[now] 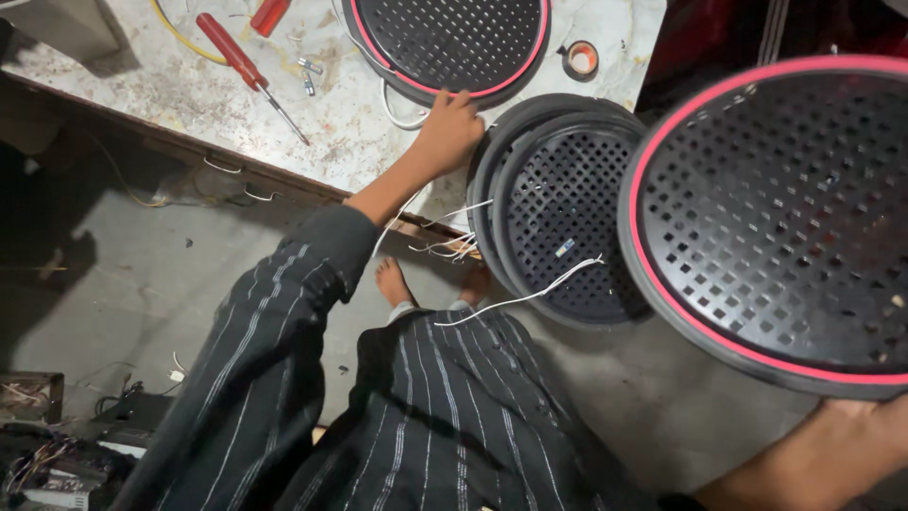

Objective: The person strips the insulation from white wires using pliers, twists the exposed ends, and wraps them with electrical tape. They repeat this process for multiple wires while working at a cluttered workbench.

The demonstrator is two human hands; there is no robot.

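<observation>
The left hand (446,132) is closed on the rim of a stack of black perforated round grilles (558,213) leaned against the front edge of the worn, speckled worktable (359,132). A larger red-ringed perforated grille (776,218) is held up by the right hand (851,426), whose grip cannot be told. White wires (530,295) trail from the stack. A red-handled screwdriver (248,71) lies near the table's far left; open concrete floor (142,284) is left below.
</observation>
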